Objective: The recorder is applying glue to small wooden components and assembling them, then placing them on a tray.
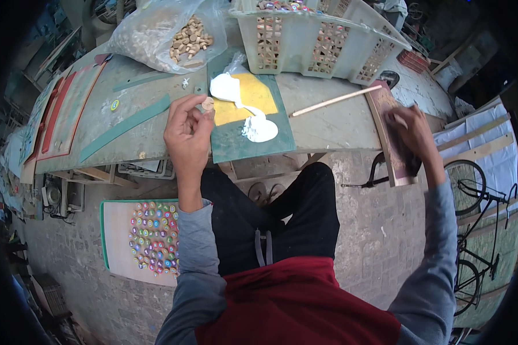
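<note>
The left hand [187, 129] pinches a small, round, pale wooden disc [207, 103], light and stiff, best held by its rim, while the right hand [410, 129] presses flat on a brown board [385, 103].

1. The left hand [187, 129] pinched a small wooden disc [208, 103] in its fingers [200, 112], just beside white glue [258, 127] pooled on a green-and-yellow board [236, 146].
2. The right hand [411, 129] pressed flat on a brown slab [388, 144] at the desk [328, 123] edge.
3. A thin stick [334, 100] lay between the hands; a slotted basket [319, 40] and a bag of discs [167, 31] stood behind.
</note>
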The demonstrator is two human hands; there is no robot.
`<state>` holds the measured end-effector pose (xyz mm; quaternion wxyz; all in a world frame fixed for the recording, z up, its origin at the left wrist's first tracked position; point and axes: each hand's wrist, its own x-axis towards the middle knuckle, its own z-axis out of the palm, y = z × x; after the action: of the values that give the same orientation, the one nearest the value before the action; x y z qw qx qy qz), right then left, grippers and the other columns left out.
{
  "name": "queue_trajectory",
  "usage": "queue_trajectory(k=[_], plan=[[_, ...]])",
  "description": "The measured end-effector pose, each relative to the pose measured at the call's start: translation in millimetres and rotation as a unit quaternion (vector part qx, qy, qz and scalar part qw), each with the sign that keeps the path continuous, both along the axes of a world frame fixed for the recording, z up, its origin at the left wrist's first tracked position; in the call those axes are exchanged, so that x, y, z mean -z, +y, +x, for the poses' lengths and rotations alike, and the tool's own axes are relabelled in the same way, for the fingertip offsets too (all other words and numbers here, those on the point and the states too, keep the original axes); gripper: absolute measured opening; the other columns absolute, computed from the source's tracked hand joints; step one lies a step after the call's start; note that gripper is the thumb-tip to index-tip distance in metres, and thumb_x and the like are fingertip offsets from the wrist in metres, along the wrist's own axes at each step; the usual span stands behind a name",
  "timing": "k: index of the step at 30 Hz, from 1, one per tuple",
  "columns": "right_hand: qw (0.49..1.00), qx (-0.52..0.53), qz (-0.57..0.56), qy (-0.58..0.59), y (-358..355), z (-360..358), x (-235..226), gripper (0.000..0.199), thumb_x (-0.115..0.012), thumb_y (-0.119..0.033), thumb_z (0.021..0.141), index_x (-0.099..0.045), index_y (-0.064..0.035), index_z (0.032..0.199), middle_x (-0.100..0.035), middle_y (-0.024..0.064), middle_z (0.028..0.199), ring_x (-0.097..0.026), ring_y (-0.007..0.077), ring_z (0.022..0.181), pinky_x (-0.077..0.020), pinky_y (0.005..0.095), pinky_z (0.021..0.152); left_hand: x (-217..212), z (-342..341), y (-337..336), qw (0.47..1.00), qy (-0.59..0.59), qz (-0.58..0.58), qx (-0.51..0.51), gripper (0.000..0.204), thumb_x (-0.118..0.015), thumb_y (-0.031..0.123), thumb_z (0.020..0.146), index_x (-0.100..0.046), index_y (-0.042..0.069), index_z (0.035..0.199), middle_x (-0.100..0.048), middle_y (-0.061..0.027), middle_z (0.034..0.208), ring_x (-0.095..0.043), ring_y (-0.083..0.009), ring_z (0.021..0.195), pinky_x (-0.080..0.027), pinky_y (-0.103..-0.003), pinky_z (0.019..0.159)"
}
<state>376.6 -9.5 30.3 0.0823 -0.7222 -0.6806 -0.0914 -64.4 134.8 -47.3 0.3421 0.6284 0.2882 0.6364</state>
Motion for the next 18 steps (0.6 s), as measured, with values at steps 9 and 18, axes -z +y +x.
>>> queue_trajectory(k=[9, 18], plan=[[0.997, -0.024, -0.067, -0.002, -19, -15, -22, 0.031, -0.067, -0.014, 0.082, -0.068, -0.0090, 0.112, -0.069, 0.0070, 0.109, -0.055, 0.0284, 0.103, -0.0402, 0.0404, 0.098, 0, -4, 3, 0.998, -0.049, -0.010, 0.025, 0.031, -0.060, -0.007, 0.087, -0.061, -0.003, 0.118, -0.062, -0.0089, 0.116, -0.057, -0.0126, 0.100, -0.045, -0.026, 0.089], [0.982, -0.181, 0.054, 0.025, 41, -90, -8, 0.026, -0.061, -0.011, 0.085, -0.066, -0.0068, 0.111, -0.067, 0.0095, 0.110, -0.057, 0.0293, 0.111, -0.0409, 0.0434, 0.100, 2, -17, 1, 0.981, -0.176, -0.040, 0.071, 0.028, -0.061, 0.002, 0.092, -0.058, -0.007, 0.118, -0.066, -0.0141, 0.112, -0.060, -0.0130, 0.098, -0.047, -0.026, 0.086]])
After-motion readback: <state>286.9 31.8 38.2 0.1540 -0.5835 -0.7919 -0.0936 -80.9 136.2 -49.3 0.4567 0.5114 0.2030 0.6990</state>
